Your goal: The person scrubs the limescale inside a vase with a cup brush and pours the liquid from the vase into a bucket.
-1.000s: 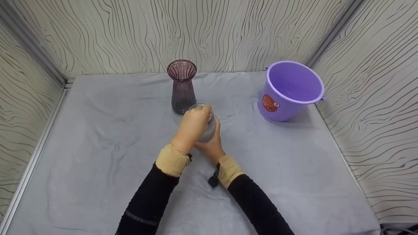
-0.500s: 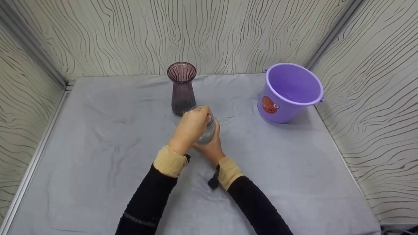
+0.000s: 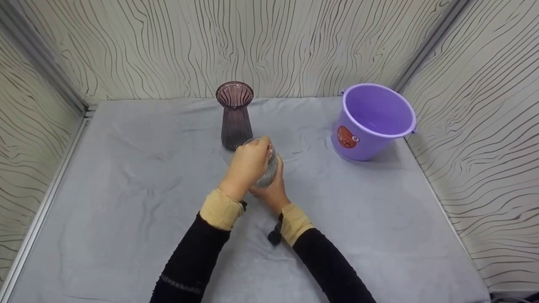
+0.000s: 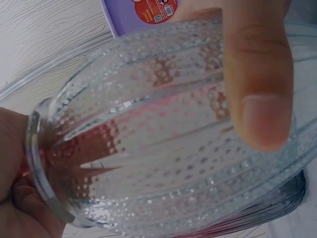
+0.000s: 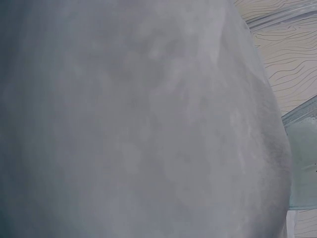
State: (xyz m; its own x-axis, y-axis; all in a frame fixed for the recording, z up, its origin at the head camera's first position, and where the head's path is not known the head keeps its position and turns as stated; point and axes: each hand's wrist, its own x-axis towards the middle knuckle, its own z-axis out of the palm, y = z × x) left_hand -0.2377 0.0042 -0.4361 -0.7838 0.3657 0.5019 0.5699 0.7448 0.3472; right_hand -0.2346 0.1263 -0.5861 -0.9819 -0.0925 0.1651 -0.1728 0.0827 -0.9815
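My right hand (image 3: pixel 273 192) holds a clear glass vase (image 3: pixel 266 176) by its body, above the grey-covered table. In the left wrist view that vase (image 4: pixel 163 129) shows a dotted, ribbed surface, with the right thumb (image 4: pixel 262 99) across it. My left hand (image 3: pixel 247 164) is curled at the vase's mouth. A reddish-pink thing (image 4: pixel 26 167) shows between its fingers at the rim, and similar colour appears through the glass; its kind is unclear. Just behind the hands stands a purple ribbed glass vase (image 3: pixel 236 122), upright. The right wrist view shows neither hand.
A purple bucket (image 3: pixel 366 141) with a red sticker stands at the right rear. Grey cloth (image 3: pixel 139 210) covers the table. Wood-grain patterned walls (image 3: pixel 177 46) enclose its back and sides. A pale blue-green shape (image 5: pixel 303 158) at the right wrist view's edge is unclear.
Both hands keep their places on the clear vase with barely any visible movement. The whole head view has shifted slightly, so the things behind sit a little lower.
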